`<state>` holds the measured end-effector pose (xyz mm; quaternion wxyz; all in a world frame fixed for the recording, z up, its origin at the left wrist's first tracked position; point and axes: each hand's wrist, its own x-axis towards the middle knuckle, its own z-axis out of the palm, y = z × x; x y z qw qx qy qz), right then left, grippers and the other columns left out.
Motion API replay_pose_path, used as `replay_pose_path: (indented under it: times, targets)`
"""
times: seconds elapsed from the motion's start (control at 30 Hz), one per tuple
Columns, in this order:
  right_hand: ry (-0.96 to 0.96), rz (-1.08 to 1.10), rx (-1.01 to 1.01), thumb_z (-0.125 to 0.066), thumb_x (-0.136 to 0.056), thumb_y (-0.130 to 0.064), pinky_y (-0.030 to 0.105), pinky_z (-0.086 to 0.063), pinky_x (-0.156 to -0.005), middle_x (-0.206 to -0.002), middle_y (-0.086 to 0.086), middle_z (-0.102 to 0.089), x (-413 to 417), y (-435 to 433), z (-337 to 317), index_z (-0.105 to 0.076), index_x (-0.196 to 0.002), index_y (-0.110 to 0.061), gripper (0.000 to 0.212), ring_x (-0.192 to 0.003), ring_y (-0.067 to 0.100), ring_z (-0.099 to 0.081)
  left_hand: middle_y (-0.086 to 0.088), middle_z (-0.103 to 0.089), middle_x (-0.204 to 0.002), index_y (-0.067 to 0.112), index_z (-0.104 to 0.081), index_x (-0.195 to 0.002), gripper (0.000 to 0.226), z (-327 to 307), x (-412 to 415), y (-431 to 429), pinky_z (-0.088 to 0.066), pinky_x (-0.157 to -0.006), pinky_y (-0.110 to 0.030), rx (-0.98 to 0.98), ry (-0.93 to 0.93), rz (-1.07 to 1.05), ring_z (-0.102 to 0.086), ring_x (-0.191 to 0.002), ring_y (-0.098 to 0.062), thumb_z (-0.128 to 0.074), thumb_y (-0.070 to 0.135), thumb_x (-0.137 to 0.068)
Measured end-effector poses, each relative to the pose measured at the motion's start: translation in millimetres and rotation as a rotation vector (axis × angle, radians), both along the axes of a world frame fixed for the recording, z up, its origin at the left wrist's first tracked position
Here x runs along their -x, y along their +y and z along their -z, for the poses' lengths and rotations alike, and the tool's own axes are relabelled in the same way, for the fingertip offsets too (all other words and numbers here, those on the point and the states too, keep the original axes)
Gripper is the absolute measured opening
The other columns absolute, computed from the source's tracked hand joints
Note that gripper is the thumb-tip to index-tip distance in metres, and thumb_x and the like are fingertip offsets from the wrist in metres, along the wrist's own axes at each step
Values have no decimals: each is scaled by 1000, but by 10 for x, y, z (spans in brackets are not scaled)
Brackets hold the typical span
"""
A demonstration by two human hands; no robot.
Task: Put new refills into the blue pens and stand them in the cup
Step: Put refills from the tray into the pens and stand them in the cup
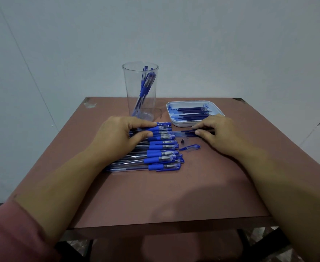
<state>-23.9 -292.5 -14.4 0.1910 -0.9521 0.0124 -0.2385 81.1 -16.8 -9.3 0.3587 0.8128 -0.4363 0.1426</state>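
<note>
A row of blue pens (163, 154), clear-barrelled with rubbery grips, lies left of the middle of the matt reddish-brown table (174, 195). The left hand (117, 135) pinches the farthest ones between curled fingers and thumb. The right hand (217, 133) pinches a clear barrel (183, 132) just before the white round-cornered tray (169, 110) of dark refills (193, 112) near the far right corner. The tall clear plastic cup (140, 91) holds a few pens at the far edge; a loose cap (190, 147) and a dark tip (182, 141) lie between the hands, with bare tabletop toward the near edge.
</note>
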Motion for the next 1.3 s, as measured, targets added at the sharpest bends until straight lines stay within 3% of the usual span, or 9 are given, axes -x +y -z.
replay_pose_path:
  times: [0.2, 0.53, 0.63, 0.77, 0.83, 0.97, 1.17, 1.3]
  targets:
    - [47, -2, 57, -69, -88, -21, 22, -36, -81, -92, -16, -64, 2, -13, -12, -75, -103, -26, 17, -93, 8, -51, 15, -73, -102, 38, -71, -111, 28, -2, 1, -2, -54, -82, -29, -11, 0, -4, -65, -90, 0, -73, 34, -84]
    - [-3, 41, -11, -67, -90, -20, 14, -32, -78, -100, -7, -65, -78, -69, -201, -74, -105, -20, 16, -95, 7, -47, 14, -73, -100, 36, -72, -110, 28, -16, 12, -11, -49, -79, -19, -4, 2, 0, -65, -89, 2, -73, 33, -83]
    - [85, 56, 13, -64, -93, -24, 18, -31, -80, -107, -4, -65, -201, -134, -364, -71, -110, -23, 19, -104, 11, -50, 15, -73, -101, 36, -72, -110, 28, -20, 13, -17, -50, -80, -20, -1, 9, 1, -66, -89, 1, -74, 33, -83]
    - [278, 100, 42, -61, -95, -28, 19, -32, -75, -124, -3, -60, -370, -190, -508, -68, -118, -27, 25, -103, 9, -49, 14, -73, -101, 36, -72, -110, 28, -18, 8, -17, -53, -80, -26, 9, 4, -13, -67, -90, -2, -74, 32, -82]
    - [368, 112, 64, -63, -94, -29, 21, -32, -79, -128, -1, -60, -458, -200, -538, -67, -121, -27, 28, -103, 10, -49, 14, -73, -101, 36, -72, -110, 29, -19, 8, -14, -54, -80, -27, 12, -2, -21, -67, -90, -3, -74, 32, -82]
    - [461, 68, 101, -70, -88, -29, 23, -36, -81, -120, -1, -65, -610, -236, -531, -71, -114, -25, 26, -96, 8, -51, 13, -73, -102, 36, -70, -112, 31, -34, 13, -16, -53, -79, -25, 7, 0, -17, -66, -89, -1, -74, 31, -82]
    - [441, 44, 33, -74, -85, -26, 22, -42, -76, -99, -6, -68, -677, -288, -464, -73, -91, -27, 6, -93, 11, -61, 13, -73, -101, 35, -71, -112, 30, -29, 4, -15, -53, -79, -25, 8, -1, -17, -66, -89, -2, -74, 32, -82]
    - [360, 28, 13, -71, -87, -27, 11, -38, -66, -95, -8, -68, -617, -255, -508, -72, -97, -24, 10, -85, 4, -58, 12, -73, -102, 36, -70, -113, 31, -26, -2, -12, -53, -79, -24, 7, -6, -15, -67, -91, -3, -73, 33, -82]
